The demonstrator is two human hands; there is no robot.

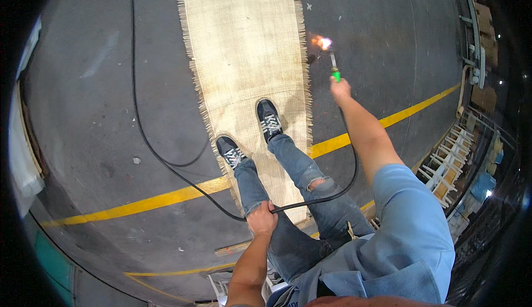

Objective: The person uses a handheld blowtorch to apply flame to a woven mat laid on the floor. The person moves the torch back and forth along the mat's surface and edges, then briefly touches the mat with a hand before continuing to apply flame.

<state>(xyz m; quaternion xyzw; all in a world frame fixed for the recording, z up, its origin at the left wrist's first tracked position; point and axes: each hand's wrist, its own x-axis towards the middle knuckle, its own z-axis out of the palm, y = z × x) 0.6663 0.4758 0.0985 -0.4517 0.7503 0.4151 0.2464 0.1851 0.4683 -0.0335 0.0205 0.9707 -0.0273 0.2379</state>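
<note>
My right hand (341, 89), arm stretched out ahead and to the right, is closed round the green handle of a gas torch (334, 71). A bright orange-pink flame (321, 42) burns at the torch's tip, just beyond the right fringe of a long woven straw-coloured mat (246, 41). From the torch a black hose (327, 198) loops back across my legs. My left hand (262, 218) grips this hose near my knee. Both my shoes (269, 119) stand on the mat, whose long sides are frayed.
The hose runs on over the dark grey floor (100, 124) at the left. Yellow lines (144, 203) cross the floor. White slatted racks (450, 163) stand at the right, below a metal frame (475, 52). White sheeting (25, 163) hangs at the far left. A wooden strip (233, 248) lies behind my feet.
</note>
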